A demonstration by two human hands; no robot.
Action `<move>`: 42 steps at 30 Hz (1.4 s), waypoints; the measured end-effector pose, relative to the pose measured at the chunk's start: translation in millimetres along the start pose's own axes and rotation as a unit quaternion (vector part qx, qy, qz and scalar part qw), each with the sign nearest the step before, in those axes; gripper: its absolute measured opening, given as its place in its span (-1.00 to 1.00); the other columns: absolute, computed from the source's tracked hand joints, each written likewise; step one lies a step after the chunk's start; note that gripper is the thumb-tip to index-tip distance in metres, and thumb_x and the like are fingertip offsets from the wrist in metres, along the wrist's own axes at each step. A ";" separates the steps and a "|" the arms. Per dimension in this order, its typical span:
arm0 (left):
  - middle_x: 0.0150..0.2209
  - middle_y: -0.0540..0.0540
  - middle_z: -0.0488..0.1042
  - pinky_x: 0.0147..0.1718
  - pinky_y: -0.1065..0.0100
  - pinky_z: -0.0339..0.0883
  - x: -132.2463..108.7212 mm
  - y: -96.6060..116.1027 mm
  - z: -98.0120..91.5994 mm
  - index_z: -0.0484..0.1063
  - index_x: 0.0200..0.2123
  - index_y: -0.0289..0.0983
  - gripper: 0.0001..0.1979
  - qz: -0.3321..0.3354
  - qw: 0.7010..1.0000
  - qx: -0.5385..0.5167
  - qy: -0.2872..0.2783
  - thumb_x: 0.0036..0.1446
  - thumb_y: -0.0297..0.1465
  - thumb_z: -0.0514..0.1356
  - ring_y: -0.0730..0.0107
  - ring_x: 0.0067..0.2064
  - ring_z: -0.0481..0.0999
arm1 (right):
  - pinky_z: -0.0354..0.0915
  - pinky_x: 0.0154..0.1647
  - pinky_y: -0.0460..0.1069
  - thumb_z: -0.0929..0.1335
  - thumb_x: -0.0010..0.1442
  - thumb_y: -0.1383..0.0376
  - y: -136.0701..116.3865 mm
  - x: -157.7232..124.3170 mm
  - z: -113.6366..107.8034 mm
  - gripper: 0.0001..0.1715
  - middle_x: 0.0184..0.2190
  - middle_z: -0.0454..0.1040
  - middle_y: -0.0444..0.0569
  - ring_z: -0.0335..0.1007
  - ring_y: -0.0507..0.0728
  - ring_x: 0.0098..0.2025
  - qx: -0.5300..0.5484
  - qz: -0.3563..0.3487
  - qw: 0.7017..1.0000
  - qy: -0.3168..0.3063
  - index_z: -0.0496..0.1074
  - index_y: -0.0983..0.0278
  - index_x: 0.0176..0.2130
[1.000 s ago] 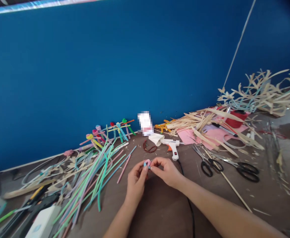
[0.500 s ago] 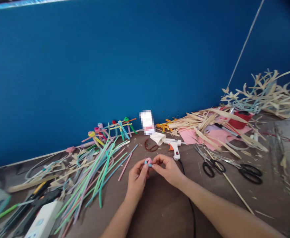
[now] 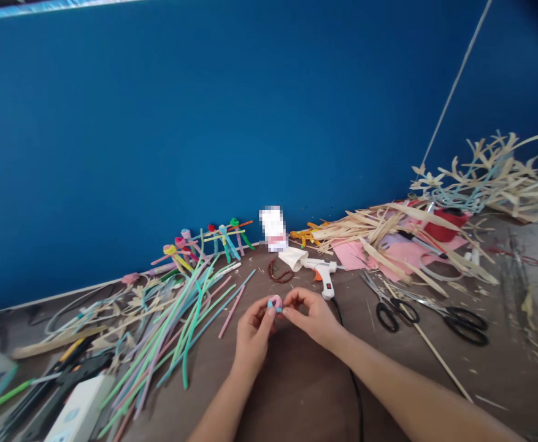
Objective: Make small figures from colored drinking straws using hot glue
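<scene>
Between the thumb and fingers of my left hand (image 3: 253,328) is a small pink and blue pipe-cleaner coil (image 3: 275,302), curled into a ring with a gap in its middle. My right hand (image 3: 312,316) is closed in a pinch, its thumb and index tips at the coil's right edge. Just beyond my hands lie a string of brown beads (image 3: 278,274) and a white glue gun (image 3: 326,277) with an orange trigger. To the left, loose pastel pipe cleaners (image 3: 176,331) spread in a long bundle.
Two pairs of black-handled scissors (image 3: 388,310) (image 3: 466,322) lie at right, near a thin stick (image 3: 438,359). Pale dried strips (image 3: 379,224) cover pink sheets behind them. Small pipe-cleaner figures (image 3: 222,236) line the blue wall (image 3: 204,123). A white power strip (image 3: 80,408) sits front left.
The coil has turned so that its ring face shows more plainly, with pink on top and blue below. My right fingertips have shifted slightly; both hands stay in place.
</scene>
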State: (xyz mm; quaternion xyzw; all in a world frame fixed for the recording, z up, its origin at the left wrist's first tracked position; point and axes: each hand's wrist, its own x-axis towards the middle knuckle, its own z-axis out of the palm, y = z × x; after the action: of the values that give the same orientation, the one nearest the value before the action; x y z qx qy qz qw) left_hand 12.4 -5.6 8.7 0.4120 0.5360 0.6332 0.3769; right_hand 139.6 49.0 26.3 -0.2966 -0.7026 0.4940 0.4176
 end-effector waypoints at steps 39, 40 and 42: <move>-0.54 0.00 0.38 -0.74 0.60 0.04 -0.5 4.2 1.4 0.33 -0.19 -0.36 -0.62 -0.035 0.999 -0.013 -0.013 -0.08 -0.27 0.19 0.67 -0.66 0.17 | 0.14 -0.50 -0.12 0.31 0.01 0.30 4.2 -3.5 0.5 -0.89 -0.60 0.32 -0.16 0.18 -0.02 -0.53 -0.081 -0.023 0.996 0.036 0.35 0.30 -0.50; -0.52 -0.01 0.39 -0.73 0.59 0.06 -0.7 3.6 0.7 0.33 -0.18 -0.35 -0.62 -0.022 1.000 0.000 -0.005 -0.07 -0.27 0.19 0.66 -0.65 0.19 | 0.13 -0.52 -0.13 0.31 0.00 0.30 3.6 -3.8 0.6 -0.89 -0.62 0.31 -0.17 0.17 -0.03 -0.55 -0.076 -0.016 0.996 0.041 0.34 0.30 -0.50; -0.47 -0.04 0.43 -0.69 0.57 0.13 -1.4 3.7 -0.6 0.33 -0.17 -0.33 -0.62 0.005 0.999 0.029 0.014 -0.07 -0.28 0.19 0.61 -0.61 0.27 | 0.14 -0.52 -0.13 0.31 -0.01 0.30 2.5 -4.3 1.2 -0.90 -0.62 0.30 -0.17 0.17 -0.03 -0.55 -0.069 -0.013 0.997 0.043 0.34 0.30 -0.50</move>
State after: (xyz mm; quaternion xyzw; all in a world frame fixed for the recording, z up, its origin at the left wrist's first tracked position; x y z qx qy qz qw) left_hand 12.3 -7.6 12.1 0.4165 0.5576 0.6246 0.3544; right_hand 140.5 45.8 22.4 -0.3368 -0.7200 0.4256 0.4324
